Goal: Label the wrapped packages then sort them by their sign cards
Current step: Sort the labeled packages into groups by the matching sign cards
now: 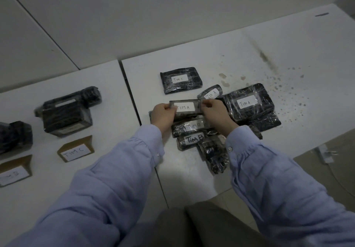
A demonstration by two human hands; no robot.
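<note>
Two white tables stand side by side with a dark seam between them: the right table [269, 41], speckled with dark stains toward its far right, and the left table [80, 179]. A left sleeve [107, 189] and a right sleeve [278, 189], both pale blue, reach in from the near edge. On the right table the big package [247, 102], black, wrapped in clear film and labelled "TIM A", lies on top of another dark wrapped bundle. On the left table a bulky package [66, 115] sits just behind a brown sign card [75, 149] reading "TIM C". At the left edge, a cut-off package [13, 137] sits behind a second card [14, 171] whose blurred writing ends in "B". A flat package [180, 79] marked "TIM C" lies alone on the far side of the pile. The slim package [187, 107] labelled "TIM A" is lifted above the pile. The left hand [163, 116] pinches its left end and the right hand [217, 116] pinches its right end. Under it lie a blurred-label package [189, 128] and a "TIM B" package [192, 140]. A small rounded package [210, 93] marked "TIM A" lies just beyond the right hand.
</note>
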